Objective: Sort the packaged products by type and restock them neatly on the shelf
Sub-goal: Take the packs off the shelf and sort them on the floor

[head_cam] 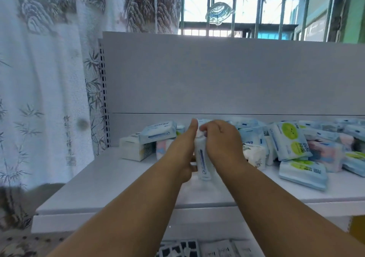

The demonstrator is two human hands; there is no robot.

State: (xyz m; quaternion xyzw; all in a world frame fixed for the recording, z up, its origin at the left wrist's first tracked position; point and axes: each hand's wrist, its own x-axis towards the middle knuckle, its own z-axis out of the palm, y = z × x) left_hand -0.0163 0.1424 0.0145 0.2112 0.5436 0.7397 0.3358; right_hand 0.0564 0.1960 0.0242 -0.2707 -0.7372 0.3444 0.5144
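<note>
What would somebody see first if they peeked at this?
Two hands, the left hand and right hand, gripping one white and blue pack upright over the white shelf. To the right lies a jumbled pile, with green-spotted packs standing out.

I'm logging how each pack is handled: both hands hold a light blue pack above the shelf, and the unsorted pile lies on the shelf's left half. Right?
Not quite. The head view shows the pile on the shelf's right half. Both hands, left and right, do hold the light blue pack.
</note>
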